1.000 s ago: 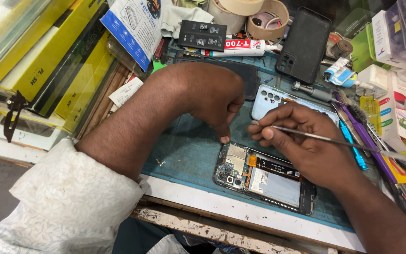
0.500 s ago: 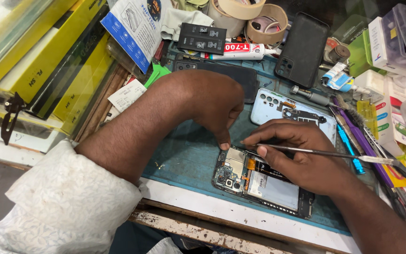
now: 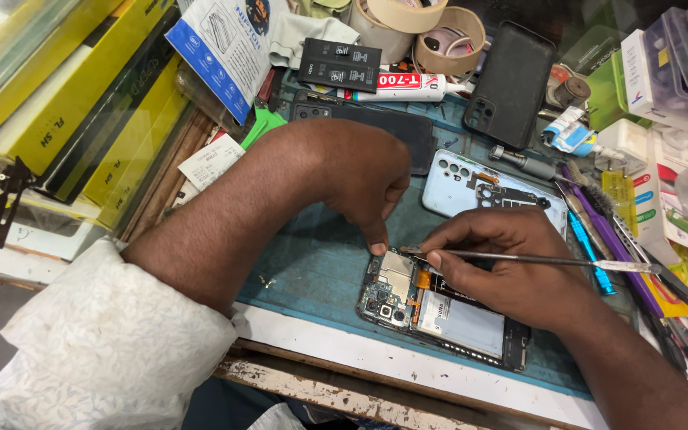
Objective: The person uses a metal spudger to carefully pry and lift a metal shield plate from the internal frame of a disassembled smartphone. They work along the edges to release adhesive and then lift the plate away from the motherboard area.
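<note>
Head view: workbench seen from above, both hands over an opened phone
Opened phone (image 3: pixel 439 310): lies back-side up on the blue-green mat (image 3: pixel 320 271), near the front edge of the bench, its circuit board and battery exposed
Left hand (image 3: pixel 360 171): arched over the upper end of the opened phone, fingers curled downward, one fingertip pressing on the board at the phone's top corner; it grips nothing
Right hand (image 3: pixel 511 267): resting over the phone's right half, thumb and forefinger pinched shut on thin metal tweezers (image 3: pixel 535 259)
Tweezers: held nearly level, tip over the board just beside the left fingertip, far end pointing right
Pale blue back cover (image 3: pixel 459 179): on the mat just behind the right hand, a dark frame piece lying on it
Black phone case (image 3: pixel 511 84): further back, tilted, beside two tape rolls (image 3: pixel 431 32)
Glue tube (image 3: pixel 396 84): lying behind the left hand
Hand tools (image 3: pixel 599 239): blue and purple handles spread at the right
Yellow boxes (image 3: pixel 81 119): stacked at the left
</note>
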